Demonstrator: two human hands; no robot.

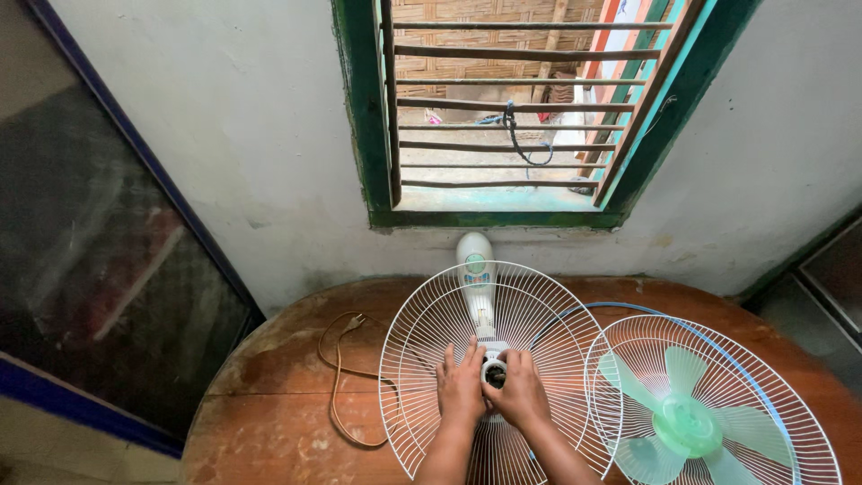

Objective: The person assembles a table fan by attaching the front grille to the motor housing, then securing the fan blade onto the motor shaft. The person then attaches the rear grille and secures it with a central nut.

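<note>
While the rear fan grille lies on the wooden surface, its hub is gripped, apparently, by the left hand and right hand, fingers curled around it.

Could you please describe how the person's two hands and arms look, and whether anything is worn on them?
Both the left hand and the right hand are bare: no gloves, and no rings, watch or bracelet that I can see. The forearms are uncovered too; no sleeve shows down to the bottom edge of the picture. The fingernails look short and unpainted.
</note>
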